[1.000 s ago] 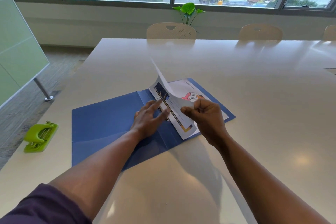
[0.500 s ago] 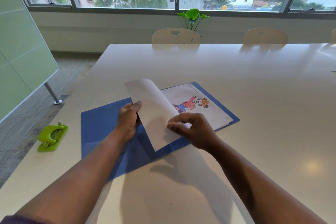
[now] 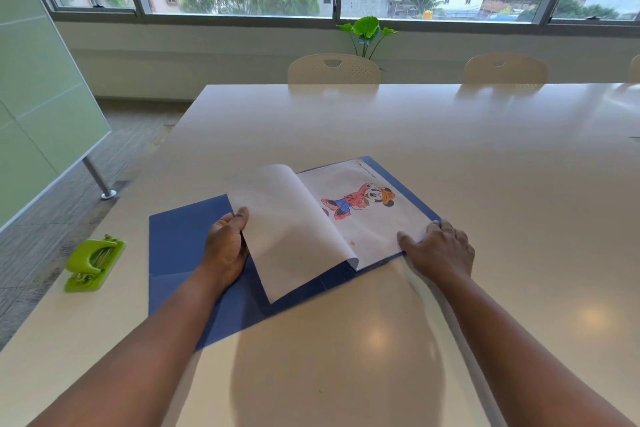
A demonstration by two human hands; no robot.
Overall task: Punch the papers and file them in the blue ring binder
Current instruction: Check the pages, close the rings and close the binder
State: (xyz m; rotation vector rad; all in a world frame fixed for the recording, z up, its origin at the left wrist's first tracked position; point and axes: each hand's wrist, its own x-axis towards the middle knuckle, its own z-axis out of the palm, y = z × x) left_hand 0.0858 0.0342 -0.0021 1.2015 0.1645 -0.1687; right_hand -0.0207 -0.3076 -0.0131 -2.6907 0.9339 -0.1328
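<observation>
Blue binder (image 3: 194,253) lies open on the table (image 3: 450,156); left hand (image 3: 225,246) grips the curled sheet (image 3: 287,229), right hand (image 3: 440,250) lies flat on the page (image 3: 363,215) — risk: tearing at the holes.

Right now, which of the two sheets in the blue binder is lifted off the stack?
The blank white sheet, curled up at the left hand; the cartoon page lies flat.
</observation>
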